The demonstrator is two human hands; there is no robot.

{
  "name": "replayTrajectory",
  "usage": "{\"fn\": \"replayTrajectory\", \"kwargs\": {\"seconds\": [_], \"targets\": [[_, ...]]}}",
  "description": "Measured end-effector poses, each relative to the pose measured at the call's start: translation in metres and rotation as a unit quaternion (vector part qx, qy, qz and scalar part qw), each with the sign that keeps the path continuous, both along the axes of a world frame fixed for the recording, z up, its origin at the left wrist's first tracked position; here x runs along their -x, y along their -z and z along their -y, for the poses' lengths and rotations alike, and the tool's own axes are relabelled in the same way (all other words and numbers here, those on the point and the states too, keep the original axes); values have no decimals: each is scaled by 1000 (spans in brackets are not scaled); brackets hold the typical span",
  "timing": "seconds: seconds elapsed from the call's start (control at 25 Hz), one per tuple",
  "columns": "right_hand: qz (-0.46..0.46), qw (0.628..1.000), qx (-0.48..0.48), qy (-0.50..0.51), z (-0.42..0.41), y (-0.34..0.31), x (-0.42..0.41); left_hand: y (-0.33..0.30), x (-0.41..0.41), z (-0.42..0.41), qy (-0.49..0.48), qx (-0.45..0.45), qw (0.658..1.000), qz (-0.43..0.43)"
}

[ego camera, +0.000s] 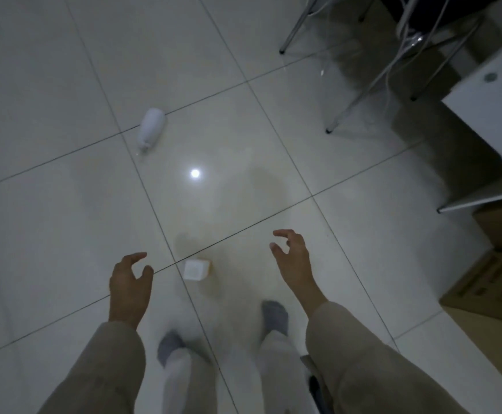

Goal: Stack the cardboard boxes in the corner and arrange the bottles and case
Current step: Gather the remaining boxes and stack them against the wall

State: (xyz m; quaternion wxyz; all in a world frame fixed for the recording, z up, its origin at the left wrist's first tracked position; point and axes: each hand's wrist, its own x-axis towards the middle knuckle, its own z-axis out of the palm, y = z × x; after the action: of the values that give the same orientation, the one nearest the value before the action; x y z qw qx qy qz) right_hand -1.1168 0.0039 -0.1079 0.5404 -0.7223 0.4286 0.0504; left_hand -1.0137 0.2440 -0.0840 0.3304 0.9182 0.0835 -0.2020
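Seen from the head camera, the person stands on a glossy pale tiled floor [64, 85] crossed by dark grout lines, both arms in beige sleeves reaching forward and down. The left hand [128, 283] hangs at about 7 o'clock of the view, fingers curled loosely with thumb and forefinger apart, grasping nothing. The right hand [293, 256] sits at about 5 o'clock, its fingers likewise spread and bent in an empty claw shape. Between the two hands, just ahead of the grey-socked feet [274, 316], a small white square-topped container with an orange side [196, 268] stands on the floor, touching neither hand. Well apart from it, toward 11 o'clock, a white plastic bottle with a narrow neck [151, 128] lies on its side on the tiles, neck pointing toward the person. At 3 to 4 o'clock, at the frame's right edge, brown cardboard boxes [488, 282] sit on the floor beneath a white table edge [488, 94]. Thin metal chair legs [360, 97] stand at about 1 o'clock, beside the table.
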Motion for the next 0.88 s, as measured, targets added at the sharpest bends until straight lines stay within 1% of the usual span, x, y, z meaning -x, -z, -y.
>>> {"fn": "replayTrajectory", "kwargs": {"seconds": [0.16,0.32,0.4,0.52,0.64,0.76,0.88], "targets": [[-42,993,-4,-110,-70,33,-39,19,-37,-51,53,15,998,13],[-104,970,-13,-220,-139,106,-64,63,-76,-88,107,38,993,42],[-126,961,-11,-245,-168,143,-68,90,-87,-98,126,39,990,45],[-150,955,24,-255,-198,194,-70,131,-90,-104,152,52,986,34],[-147,962,43,-228,-212,224,-74,166,-84,-103,181,54,982,10],[-123,974,65,-178,-207,231,-75,182,-75,-88,238,51,970,0],[-73,989,57,-115,-184,206,-66,172,-67,-64,297,52,953,-3]]}}
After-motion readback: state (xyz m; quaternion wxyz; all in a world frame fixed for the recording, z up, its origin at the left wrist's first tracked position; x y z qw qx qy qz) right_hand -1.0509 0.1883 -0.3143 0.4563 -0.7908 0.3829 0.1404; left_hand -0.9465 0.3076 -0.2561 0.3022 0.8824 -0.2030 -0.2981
